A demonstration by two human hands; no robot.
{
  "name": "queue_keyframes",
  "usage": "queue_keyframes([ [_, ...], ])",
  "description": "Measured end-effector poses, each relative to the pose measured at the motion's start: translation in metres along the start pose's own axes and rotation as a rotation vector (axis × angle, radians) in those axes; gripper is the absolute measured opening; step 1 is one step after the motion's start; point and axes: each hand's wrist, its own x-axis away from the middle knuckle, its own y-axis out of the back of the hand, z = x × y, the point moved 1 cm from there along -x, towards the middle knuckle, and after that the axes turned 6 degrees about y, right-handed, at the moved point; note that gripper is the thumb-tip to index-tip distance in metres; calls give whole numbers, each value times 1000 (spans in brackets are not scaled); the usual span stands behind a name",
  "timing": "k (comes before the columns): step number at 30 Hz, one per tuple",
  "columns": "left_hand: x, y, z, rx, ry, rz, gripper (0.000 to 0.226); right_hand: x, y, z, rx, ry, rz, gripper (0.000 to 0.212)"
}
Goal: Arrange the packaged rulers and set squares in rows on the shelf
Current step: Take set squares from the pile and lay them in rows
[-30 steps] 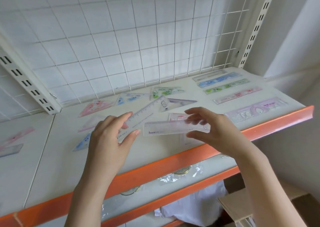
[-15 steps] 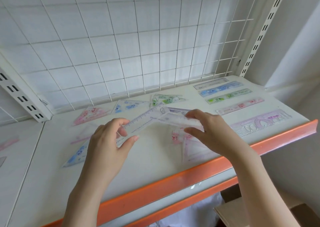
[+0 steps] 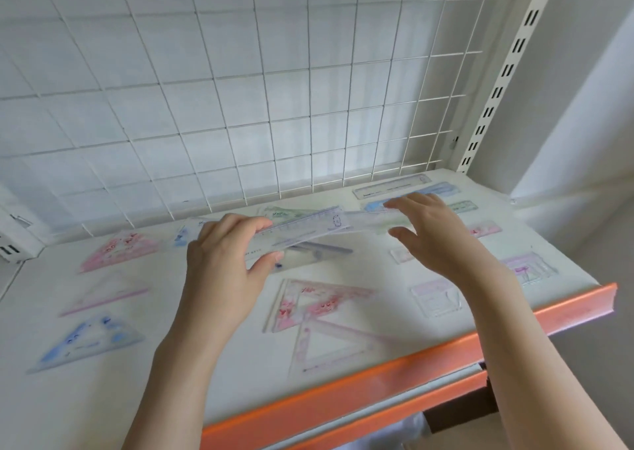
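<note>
Change since earlier frames: both hands have shifted rearward and right over the shelf; right hand has let go of the second ruler's end and spread.

Left hand: fingers and thumb curled round the near end of a clear ruler, holding it above the shelf, long axis running left to right.

Right hand: fingers extended and apart, gripping nothing; fingertips just beside a second ruler that overlaps the first one's far end. Contact cannot be told; blurred.

Shelf stock, flat:
- pink set square, rear left
- pale set square, left
- blue set square, front left
- red set square, centre
- clear set square, front centre, overlapping the red one
- row of rulers, rear right
- purple pack, right edge
- small pack, front right

Backing: wire grid.
</note>
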Motion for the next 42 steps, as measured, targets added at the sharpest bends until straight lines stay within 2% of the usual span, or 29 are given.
queue_keyframes([
  [5, -20, -27, -27, 12, 37, -2, 35, -36, 11, -58, 67, 38, 65, 44],
  [10, -31, -46, -44, 21, 72, 9, 36, -83, 15, -102, 111, 29, 207, 44],
  [17, -40, -59, -49, -22, 152, 26, 37, -118, 3, -127, 125, 59, 320, 42],
  [23, -60, -70, -58, -49, 137, 76, 36, -123, -9, -137, 81, 84, 380, 43],
  [31, -107, -122, -81, -38, 109, 258, 37, -107, 8, -156, -1, 64, 275, 37],
  [35, -126, -162, -94, 43, 134, 361, 40, -89, 17, -161, -14, 37, 248, 35],
  [42, -143, -192, -109, -40, 105, 375, 41, -64, 21, -164, -24, -5, 203, 34],
])
